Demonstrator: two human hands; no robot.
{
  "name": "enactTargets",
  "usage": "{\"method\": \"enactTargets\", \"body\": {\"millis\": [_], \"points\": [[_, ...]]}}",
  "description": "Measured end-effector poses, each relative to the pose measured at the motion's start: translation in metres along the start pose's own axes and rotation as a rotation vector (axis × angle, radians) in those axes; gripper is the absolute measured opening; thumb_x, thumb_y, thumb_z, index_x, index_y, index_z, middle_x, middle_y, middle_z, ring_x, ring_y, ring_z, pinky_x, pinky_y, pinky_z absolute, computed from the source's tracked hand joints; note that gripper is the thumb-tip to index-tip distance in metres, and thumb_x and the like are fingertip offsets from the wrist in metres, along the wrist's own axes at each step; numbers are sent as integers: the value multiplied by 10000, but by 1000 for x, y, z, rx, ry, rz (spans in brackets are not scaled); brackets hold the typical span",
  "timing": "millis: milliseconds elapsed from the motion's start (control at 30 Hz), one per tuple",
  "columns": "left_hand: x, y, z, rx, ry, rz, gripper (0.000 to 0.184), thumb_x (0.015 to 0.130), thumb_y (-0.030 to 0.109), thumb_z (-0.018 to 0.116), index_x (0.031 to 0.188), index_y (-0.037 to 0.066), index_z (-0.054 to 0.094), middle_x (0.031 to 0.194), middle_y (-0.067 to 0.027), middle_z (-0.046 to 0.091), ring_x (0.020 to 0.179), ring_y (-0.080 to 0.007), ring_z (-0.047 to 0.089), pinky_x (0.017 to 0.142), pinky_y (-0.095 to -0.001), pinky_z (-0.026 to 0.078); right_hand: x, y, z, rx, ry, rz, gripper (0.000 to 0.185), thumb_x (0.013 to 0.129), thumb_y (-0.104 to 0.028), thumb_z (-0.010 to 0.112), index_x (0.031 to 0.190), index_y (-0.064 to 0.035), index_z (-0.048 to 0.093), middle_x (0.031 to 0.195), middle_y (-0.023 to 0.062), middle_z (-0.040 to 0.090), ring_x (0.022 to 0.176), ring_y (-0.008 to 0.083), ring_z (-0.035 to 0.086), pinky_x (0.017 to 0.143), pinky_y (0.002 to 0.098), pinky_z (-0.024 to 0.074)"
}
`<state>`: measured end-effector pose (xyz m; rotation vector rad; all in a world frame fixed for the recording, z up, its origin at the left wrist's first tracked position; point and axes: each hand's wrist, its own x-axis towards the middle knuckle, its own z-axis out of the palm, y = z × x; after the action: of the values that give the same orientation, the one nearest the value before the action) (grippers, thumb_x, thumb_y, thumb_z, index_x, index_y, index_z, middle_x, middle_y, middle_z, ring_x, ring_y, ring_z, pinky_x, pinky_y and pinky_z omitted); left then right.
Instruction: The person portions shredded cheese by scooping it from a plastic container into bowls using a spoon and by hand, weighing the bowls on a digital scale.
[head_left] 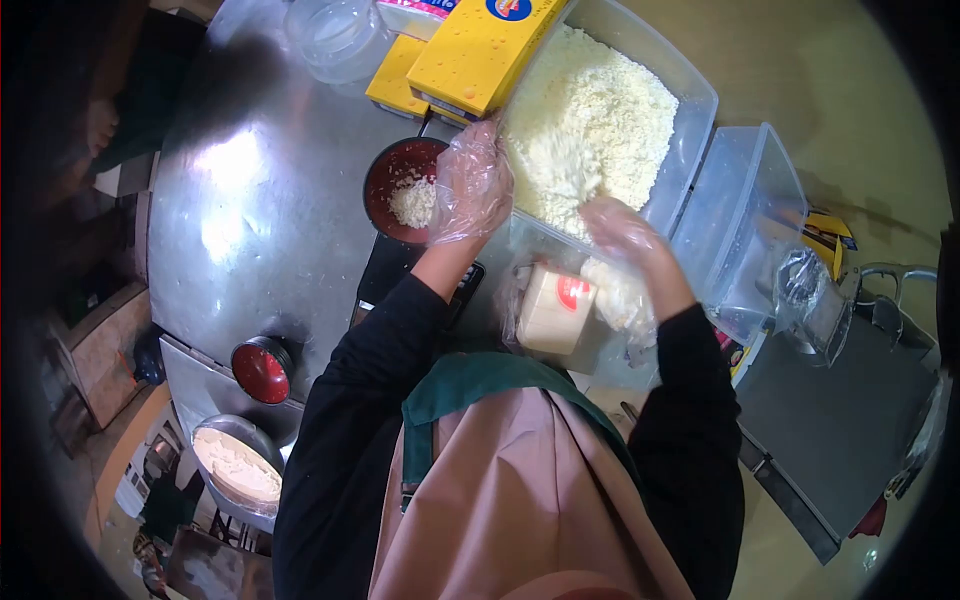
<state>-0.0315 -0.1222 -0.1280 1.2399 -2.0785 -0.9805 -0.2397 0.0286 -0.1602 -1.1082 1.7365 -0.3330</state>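
My left hand (472,185), in a clear plastic glove, is at the right rim of a red-lined bowl (385,190) that holds some white shreds (412,203). The bowl stands on a black scale (462,290). My right hand (625,232), also gloved, is over the near edge of a clear bin (690,100) full of grated white cheese (620,110); motion blurs it and the cheese beside it. The fingers of both hands are too unclear to read. Below the bin lie a pale block with a red label (550,312) and a wrapped piece (620,300).
Yellow boxes (480,55) and a round clear container (338,35) stand at the top. An empty clear bin (735,220) is on the right, near a dark grey board (840,420). A second red bowl (262,370) and a metal bowl of pale contents (238,462) are lower left.
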Motion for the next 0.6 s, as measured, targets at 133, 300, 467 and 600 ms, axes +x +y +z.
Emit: {"method": "enactTargets", "body": {"millis": [133,300,467,600], "points": [[2,1,-4,-44,-8,17,294,892,101,458,1159,41,565,1040,-252,590,993,-425,550,839,-483,448,26,-25,-8,96,17,108,210,871,-159,482,956,-17,612,937,197,594,839,319,584,751,399,463],[3,-2,-1,-62,14,35,294,894,100,454,1159,38,565,1046,-254,587,989,-428,551,840,-482,448,-26,-40,-43,-535,387,38,317,894,-319,519,957,-22,614,865,140,660,745,341,624,671,421,484],[2,-1,-3,-43,-17,-15,293,893,103,453,1156,40,567,1064,-258,581,990,-433,549,839,-486,447,-6,-46,-87,-764,568,257,330,890,-322,495,972,-26,616,862,225,645,832,388,617,760,481,473],[2,1,-3,-21,0,6,293,892,104,459,1158,47,570,1059,-254,583,991,-433,547,836,-489,444,34,-39,-57,-714,574,168,346,910,-334,460,947,-28,619,882,213,646,833,383,619,728,477,484]]}}
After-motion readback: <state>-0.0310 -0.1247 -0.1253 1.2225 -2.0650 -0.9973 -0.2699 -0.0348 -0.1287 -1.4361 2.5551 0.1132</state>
